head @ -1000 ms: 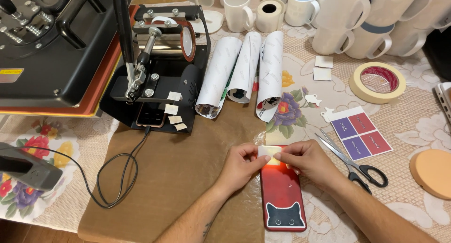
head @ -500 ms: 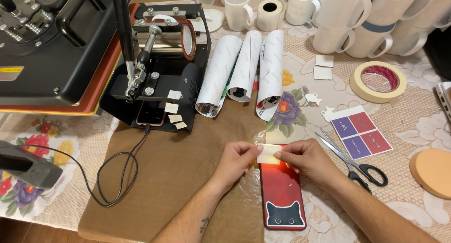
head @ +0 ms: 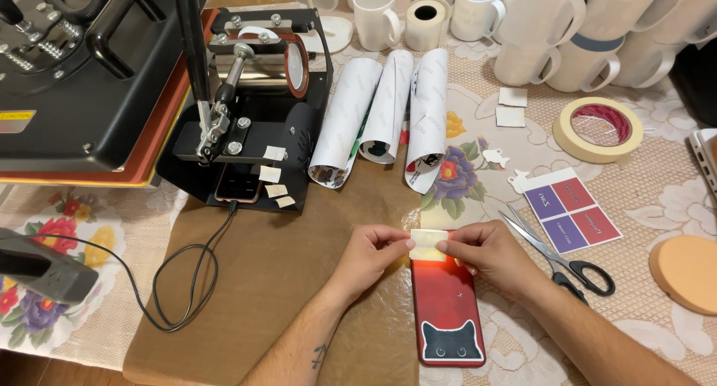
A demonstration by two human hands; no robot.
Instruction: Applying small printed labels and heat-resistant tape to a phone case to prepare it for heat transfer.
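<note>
A red phone case (head: 447, 311) with a black cat face at its near end lies flat on brown paper (head: 276, 281). A short strip of pale tape (head: 427, 244) sits across the case's far end. My left hand (head: 373, 253) pinches the strip's left end. My right hand (head: 485, 250) pinches its right end, fingers resting on the case's top corner.
Scissors (head: 560, 255) lie right of my right hand, beside a purple and red printed sheet (head: 572, 208). Three rolled papers (head: 381, 113), a tape roll (head: 597, 128), several white mugs (head: 553, 27), a mug press (head: 254, 110), a large heat press (head: 82, 72) and a cable (head: 187, 281) surround.
Both hands with the tape strip have shifted slightly toward the near side, onto the case's far end. Nothing else has moved.
</note>
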